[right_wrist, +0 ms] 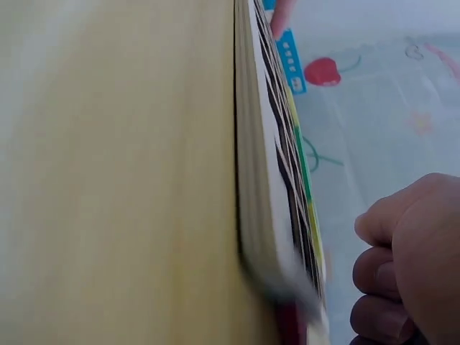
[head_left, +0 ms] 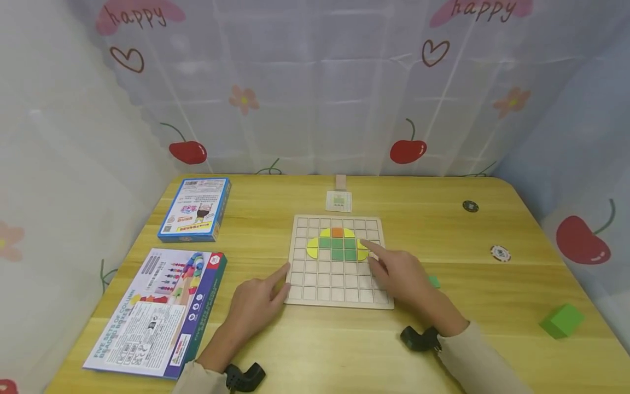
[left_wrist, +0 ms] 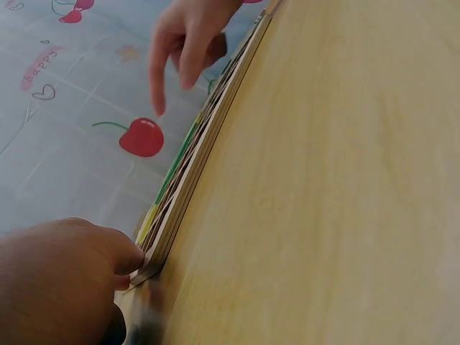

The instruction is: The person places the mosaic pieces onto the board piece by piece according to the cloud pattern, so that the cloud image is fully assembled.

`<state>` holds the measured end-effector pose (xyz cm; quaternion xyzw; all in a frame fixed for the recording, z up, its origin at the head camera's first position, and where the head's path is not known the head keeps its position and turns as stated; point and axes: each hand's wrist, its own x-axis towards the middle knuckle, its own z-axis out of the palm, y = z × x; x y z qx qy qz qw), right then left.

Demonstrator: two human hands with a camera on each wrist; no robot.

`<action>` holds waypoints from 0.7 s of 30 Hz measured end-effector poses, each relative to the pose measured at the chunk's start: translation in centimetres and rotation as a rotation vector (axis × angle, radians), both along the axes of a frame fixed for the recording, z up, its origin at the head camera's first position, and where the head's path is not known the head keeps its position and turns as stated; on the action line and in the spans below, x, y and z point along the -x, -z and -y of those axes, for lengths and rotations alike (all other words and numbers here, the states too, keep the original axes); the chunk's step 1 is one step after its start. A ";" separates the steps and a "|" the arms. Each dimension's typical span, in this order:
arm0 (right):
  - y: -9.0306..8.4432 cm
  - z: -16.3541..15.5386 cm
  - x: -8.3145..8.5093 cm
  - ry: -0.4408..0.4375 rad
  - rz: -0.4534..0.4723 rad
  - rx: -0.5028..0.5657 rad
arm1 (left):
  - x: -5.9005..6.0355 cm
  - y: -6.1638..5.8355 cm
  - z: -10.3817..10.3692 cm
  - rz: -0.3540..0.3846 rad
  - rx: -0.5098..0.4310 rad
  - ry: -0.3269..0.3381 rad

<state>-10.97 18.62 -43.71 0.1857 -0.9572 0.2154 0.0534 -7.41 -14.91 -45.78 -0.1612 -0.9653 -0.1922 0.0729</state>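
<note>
A square wooden grid board [head_left: 337, 280] lies on the table. Set in its upper cells are yellow rounded pieces [head_left: 313, 249], several green squares [head_left: 343, 254] and an orange square [head_left: 337, 232]. One cell amid them, left of the lower green squares, shows bare wood. My left hand [head_left: 256, 306] rests at the board's left edge, thumb and index finger touching its side. Over the right part of the board is my right hand [head_left: 401, 273], index finger extended at the yellow pieces on the right; its other fingers are curled in the right wrist view [right_wrist: 424, 266]. Whether that fingertip touches is unclear.
A small pattern card [head_left: 338, 201] stands behind the board against a wooden block [head_left: 340, 181]. Two boxes, a blue one [head_left: 197, 210] and a larger one [head_left: 157, 312], lie left. Rightward are a green piece [head_left: 433, 281], two chips [head_left: 500, 253] and a green block [head_left: 562, 321].
</note>
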 end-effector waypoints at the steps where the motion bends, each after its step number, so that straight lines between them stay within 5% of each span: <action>1: 0.2 -0.9 -0.4 0.012 -0.017 0.019 | 0.0 0.0 0.0 0.001 0.003 0.001; 9: 0.7 -7.5 -3.4 0.149 -0.097 0.215 | 0.1 -0.1 0.0 -0.026 0.001 0.002; 21: 0.5 -12.4 -5.3 0.161 0.132 0.157 | -0.1 -0.2 -0.2 -0.010 -0.008 0.002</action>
